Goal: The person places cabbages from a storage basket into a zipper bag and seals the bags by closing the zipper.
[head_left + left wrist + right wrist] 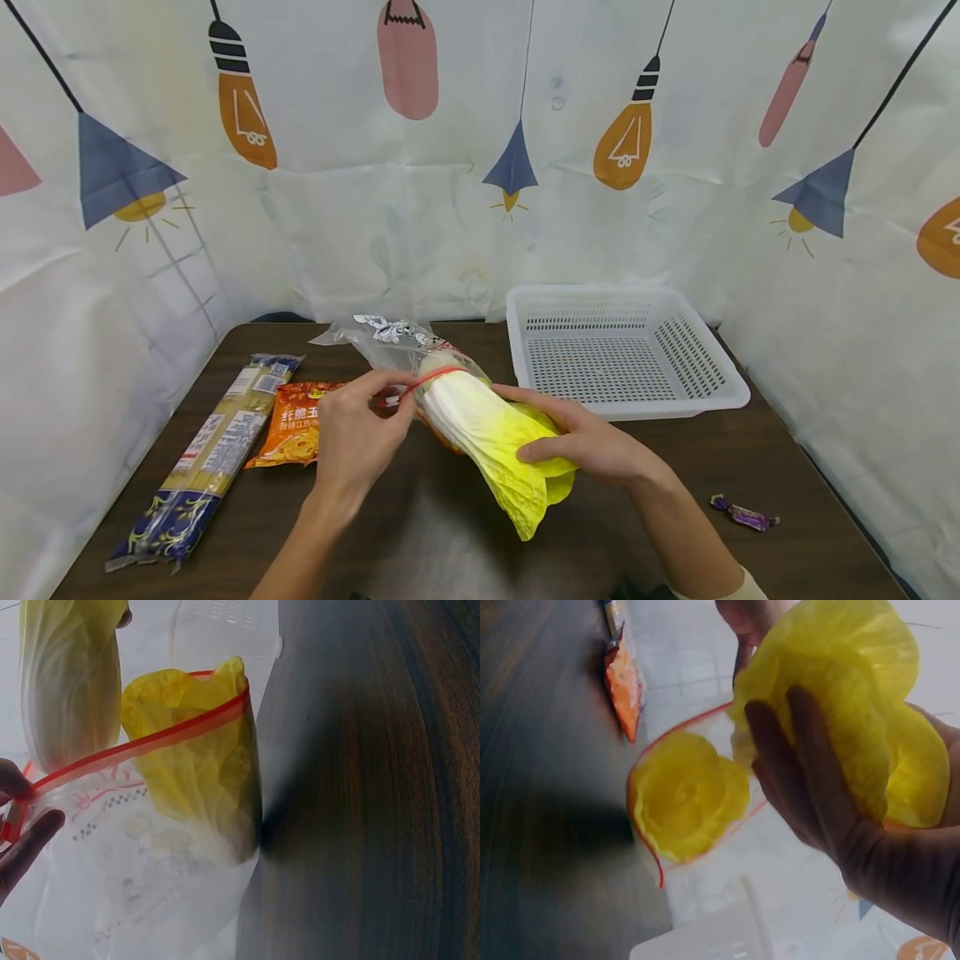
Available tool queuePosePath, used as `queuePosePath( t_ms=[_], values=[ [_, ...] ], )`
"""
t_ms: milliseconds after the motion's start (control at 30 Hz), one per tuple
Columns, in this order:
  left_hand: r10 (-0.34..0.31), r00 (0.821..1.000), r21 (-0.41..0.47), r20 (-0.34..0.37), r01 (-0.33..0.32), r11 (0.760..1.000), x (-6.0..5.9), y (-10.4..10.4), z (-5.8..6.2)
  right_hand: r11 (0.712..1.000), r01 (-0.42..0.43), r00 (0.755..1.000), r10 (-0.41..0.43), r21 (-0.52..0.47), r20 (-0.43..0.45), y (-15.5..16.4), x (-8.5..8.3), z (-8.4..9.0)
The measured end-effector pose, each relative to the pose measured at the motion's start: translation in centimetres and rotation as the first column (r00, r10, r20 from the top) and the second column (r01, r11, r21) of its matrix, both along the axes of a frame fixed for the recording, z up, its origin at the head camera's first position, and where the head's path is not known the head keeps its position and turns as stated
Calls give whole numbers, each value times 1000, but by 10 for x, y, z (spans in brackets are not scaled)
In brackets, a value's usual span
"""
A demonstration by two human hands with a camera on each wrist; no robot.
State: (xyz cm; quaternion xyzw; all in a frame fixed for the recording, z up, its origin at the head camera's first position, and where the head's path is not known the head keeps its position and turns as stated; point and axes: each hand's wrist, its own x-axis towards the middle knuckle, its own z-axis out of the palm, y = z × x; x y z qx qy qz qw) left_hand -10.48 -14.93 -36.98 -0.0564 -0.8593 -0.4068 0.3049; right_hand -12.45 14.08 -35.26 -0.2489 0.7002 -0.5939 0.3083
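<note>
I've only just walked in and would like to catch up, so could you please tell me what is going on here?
A person's left hand pinches a clear bag by its red rim, while the right hand holds a cabbage by its leafy end, white base at the bag's mouth. A second cabbage is in the bag. On the table, a long packet and an orange snack bag lie to the left, with a white basket at the back right.

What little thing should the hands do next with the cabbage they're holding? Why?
Maybe the right hand should gently ease its cabbage base-first into the clear bag: the pale base is at the red rim, the left hand pinches that rim, and another cabbage sits inside.
</note>
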Motion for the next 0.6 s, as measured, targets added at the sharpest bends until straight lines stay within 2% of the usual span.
queuePosePath(
  t_ms=[100,267,400,600],
  values=[
    [6,1000,-7,-20,-6,1000,0,1,-1,995,49,990,-38,83,-133,-4,6,3],
    [13,997,-10,-72,-14,1000,-1,3,-3,967,148,958,-89,206,-271,-11,16,6],
    [17,996,-1,-83,-18,1000,-1,4,-4,936,213,914,-89,280,-396,-15,20,5],
    [17,997,-8,-69,-18,1000,0,6,-5,906,263,855,-60,331,-516,-21,22,2]
  ],
)
